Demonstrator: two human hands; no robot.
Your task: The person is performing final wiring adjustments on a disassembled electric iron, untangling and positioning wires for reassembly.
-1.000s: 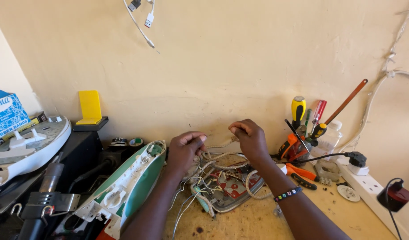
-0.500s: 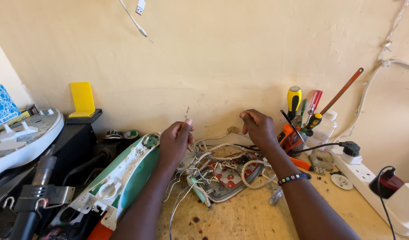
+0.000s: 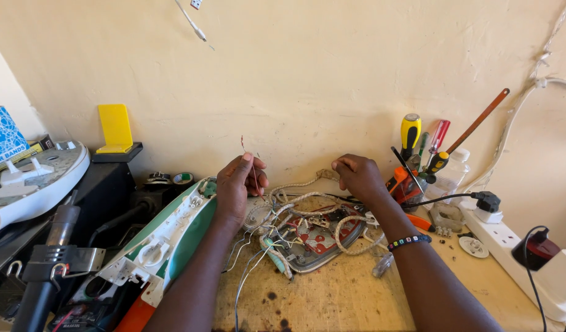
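Between left hand (image 3: 237, 184) fingertips, thin wire (image 3: 248, 161), end poking upward

I see a worn wooden bench (image 3: 332, 295), rough and scorched in spots — a braided cloth-covered cord (image 3: 350, 237) lies on it beside a glossy green-and-white plastic iron shell (image 3: 172, 237). The wall (image 3: 307, 80) looks matt, grainy plaster — the soleplate (image 3: 314, 243) is dull metal.

Single head view — looks down and forward over cluttered workbench (image 3: 357, 301), close, facing wall (image 3: 307, 80).
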